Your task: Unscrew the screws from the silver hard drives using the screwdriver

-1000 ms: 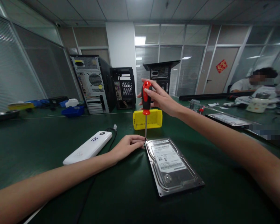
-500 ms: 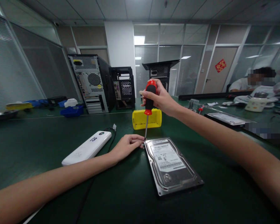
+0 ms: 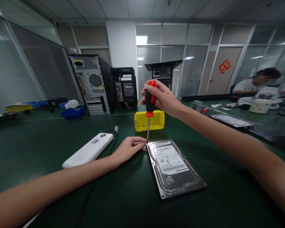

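Clearly "18" on white power bank; hard drive label unreadable. Right hand clamped on screwdriver; left hand's fingertips at drive corner, grip unclear.

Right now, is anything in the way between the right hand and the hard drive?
Only the screwdriver that the right hand grips, its shaft reaching down to the far left corner of the hard drive. The left hand's fingertips are beside that corner; the yellow bin stands beyond.
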